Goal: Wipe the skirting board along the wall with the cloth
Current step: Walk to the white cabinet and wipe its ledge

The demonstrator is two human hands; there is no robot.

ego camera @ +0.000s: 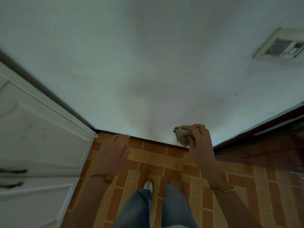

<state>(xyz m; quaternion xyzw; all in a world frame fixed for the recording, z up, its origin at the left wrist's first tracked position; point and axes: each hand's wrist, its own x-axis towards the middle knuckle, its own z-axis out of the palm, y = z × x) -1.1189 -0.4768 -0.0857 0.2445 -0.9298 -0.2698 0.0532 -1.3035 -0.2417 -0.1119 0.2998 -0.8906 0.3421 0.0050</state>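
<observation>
A dark brown skirting board (154, 142) runs along the foot of the white wall (148, 63), seen from above as a thin strip. My right hand (199, 142) is shut on a crumpled grey-beige cloth (181, 134), held at the wall just above the right end of the skirting strip. My left hand (115, 149) hangs over the floor near the left end of the strip, fingers loosely together and pointing at the wall, holding nothing.
A white panelled door (37, 145) stands on the left. A dark wooden door or frame (256, 134) stands on the right. A switch plate (279, 46) is on the wall at upper right. My legs in jeans and a shoe (148, 185) stand on the brick-patterned floor (164, 162).
</observation>
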